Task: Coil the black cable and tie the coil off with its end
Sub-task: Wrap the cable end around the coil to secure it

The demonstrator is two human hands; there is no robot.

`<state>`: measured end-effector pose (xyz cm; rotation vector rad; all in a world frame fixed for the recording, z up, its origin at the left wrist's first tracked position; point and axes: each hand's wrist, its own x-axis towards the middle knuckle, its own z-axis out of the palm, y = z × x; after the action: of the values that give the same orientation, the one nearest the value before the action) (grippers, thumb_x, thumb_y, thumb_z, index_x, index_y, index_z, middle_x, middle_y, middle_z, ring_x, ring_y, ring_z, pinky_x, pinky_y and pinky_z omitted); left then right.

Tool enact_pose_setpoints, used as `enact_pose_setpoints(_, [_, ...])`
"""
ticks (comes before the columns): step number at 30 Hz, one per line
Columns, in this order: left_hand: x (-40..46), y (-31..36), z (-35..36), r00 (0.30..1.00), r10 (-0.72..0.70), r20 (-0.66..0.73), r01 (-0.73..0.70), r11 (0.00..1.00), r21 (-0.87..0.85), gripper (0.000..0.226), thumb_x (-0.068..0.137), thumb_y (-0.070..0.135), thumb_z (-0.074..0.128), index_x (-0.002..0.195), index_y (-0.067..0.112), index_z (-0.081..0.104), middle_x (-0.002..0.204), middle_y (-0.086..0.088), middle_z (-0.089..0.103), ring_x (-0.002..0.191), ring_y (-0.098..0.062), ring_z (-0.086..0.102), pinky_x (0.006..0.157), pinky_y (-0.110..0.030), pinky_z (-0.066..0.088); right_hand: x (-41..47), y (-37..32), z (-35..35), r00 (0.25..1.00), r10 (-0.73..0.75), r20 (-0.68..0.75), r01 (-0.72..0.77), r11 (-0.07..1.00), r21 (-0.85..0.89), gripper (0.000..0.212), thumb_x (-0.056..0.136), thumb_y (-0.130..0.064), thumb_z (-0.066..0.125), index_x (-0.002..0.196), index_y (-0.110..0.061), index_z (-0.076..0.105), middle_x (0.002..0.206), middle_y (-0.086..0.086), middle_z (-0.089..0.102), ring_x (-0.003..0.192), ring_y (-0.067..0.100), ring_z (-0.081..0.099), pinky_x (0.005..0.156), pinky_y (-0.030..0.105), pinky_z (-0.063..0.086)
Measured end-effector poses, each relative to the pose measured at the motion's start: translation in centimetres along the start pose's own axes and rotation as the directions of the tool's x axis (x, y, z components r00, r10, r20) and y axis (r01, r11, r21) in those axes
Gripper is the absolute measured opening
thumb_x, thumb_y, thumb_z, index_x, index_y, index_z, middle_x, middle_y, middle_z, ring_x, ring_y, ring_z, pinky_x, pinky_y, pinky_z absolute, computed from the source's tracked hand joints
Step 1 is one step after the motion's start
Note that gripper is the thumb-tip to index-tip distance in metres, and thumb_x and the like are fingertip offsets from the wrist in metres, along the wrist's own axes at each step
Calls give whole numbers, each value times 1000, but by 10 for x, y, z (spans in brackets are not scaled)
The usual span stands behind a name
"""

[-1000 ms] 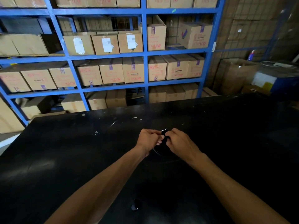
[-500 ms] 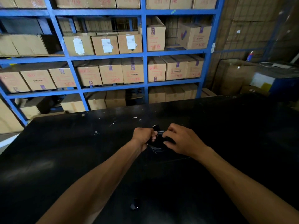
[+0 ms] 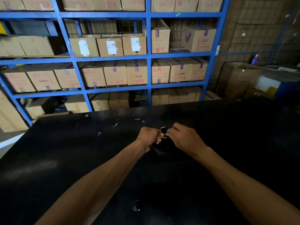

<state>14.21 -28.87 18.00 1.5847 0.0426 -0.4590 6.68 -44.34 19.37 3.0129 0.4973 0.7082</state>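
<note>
A small coil of black cable (image 3: 162,150) hangs between my two hands above the black table (image 3: 65,151). It is hard to tell apart from the dark surface. My left hand (image 3: 148,137) is closed around the coil's left side. My right hand (image 3: 183,138) pinches the cable's end, a black plug (image 3: 164,129), at the top of the coil, fingertips almost touching the left hand. Most of the coil is hidden behind the fingers.
A small dark object (image 3: 136,207) lies on the table near the front edge between my forearms. Blue shelving (image 3: 148,56) stacked with cardboard boxes stands behind the table. More boxes (image 3: 238,78) and a blue bin are at the right.
My hands drifted a little and the right hand shifted from covering the coil to pinching the plug end at its top. The left hand kept its grip on the coil.
</note>
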Motion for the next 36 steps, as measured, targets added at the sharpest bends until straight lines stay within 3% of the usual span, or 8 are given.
enact_pose_setpoints(7, [-4,-3,5,992,123,36,-127,979,161,22,90,-4,60,84,13,71,61,-1,65,54,-7,52,43,-15,42,6,3,-3,997,65,42,-66,997,27,26,101,-23,55,105,-5,73,144,16,54,87,26,71,71,40,59])
enact_pose_setpoints(13, [0,3,-3,983,151,109,-173,955,240,29,88,-10,54,78,10,72,57,0,63,50,-6,51,44,-15,42,17,14,-3,979,156,129,-179,964,195,1,93,-31,65,94,-31,64,97,-10,66,78,4,62,70,30,54])
enact_pose_setpoints(15, [1,3,-5,975,156,157,-192,950,247,25,87,-9,56,81,10,71,57,1,63,49,-3,52,45,-14,42,20,21,0,955,205,213,-267,907,325,18,90,-29,69,96,-40,56,87,-15,60,75,-1,60,64,20,47])
enact_pose_setpoints(18, [5,4,-6,974,144,175,-180,961,208,19,82,-7,63,94,8,65,61,0,66,48,-3,57,45,-16,45,23,24,8,934,200,296,-297,896,330,25,94,-32,63,117,-39,54,92,-13,59,78,0,58,63,17,41])
enact_pose_setpoints(20, [6,4,-9,976,117,186,-147,977,156,24,82,-4,68,104,5,62,66,-2,68,54,-6,61,50,-19,49,23,25,18,933,228,278,-287,938,193,2,97,-38,55,99,-38,56,93,-11,54,74,1,53,59,19,36])
enact_pose_setpoints(25, [7,-3,-29,911,31,412,-2,997,-71,26,92,10,65,117,8,71,108,-13,74,87,-16,69,83,-34,56,18,29,28,880,450,155,-465,881,82,9,97,-37,51,99,-29,54,91,-7,47,69,7,50,64,31,41])
enact_pose_setpoints(30, [14,3,-25,930,-99,355,155,979,-133,27,94,5,60,119,5,69,94,-10,75,74,-15,70,79,-46,59,21,29,26,824,549,140,-565,814,133,24,96,-40,56,116,-27,60,117,1,59,97,18,62,79,38,49])
enact_pose_setpoints(36, [9,24,-15,953,-197,229,240,954,-177,19,103,4,42,104,7,61,83,-7,60,72,-15,60,71,-43,57,7,10,4,996,40,-81,-27,987,160,47,96,-46,47,138,-26,48,136,1,53,120,17,54,100,34,42])
